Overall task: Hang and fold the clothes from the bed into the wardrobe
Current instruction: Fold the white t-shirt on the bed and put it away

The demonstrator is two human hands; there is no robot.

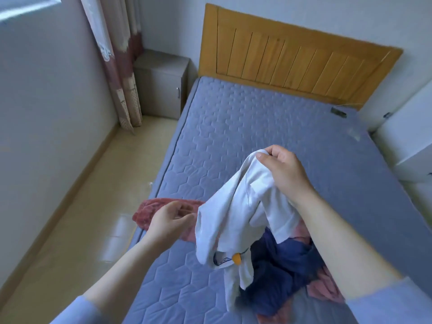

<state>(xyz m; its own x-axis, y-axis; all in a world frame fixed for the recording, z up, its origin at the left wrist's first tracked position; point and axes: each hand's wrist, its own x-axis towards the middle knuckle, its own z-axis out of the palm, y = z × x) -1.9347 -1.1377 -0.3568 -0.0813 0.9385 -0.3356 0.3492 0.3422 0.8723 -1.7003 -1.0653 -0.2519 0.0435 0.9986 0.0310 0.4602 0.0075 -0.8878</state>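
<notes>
My right hand [282,171] grips the top of a white garment [236,213] and holds it up above the bed [233,136]; the cloth hangs down with a small orange tag at its lower end. Just left of the hanging cloth, my left hand [170,218] hovers with relaxed fingers, holding nothing. Under the white garment lies a crumpled dark blue garment [280,277] on top of a pink one [325,288]. A dark pink fleecy garment [149,211] lies at the bed's left edge, partly behind my left hand.
The bed has a blue quilted mattress and a wooden headboard [292,64]. A grey bedside cabinet [161,83] and a curtain [119,66] stand in the far left corner. Tiled floor [93,206] runs along the bed's left side; white furniture [406,141] borders the right.
</notes>
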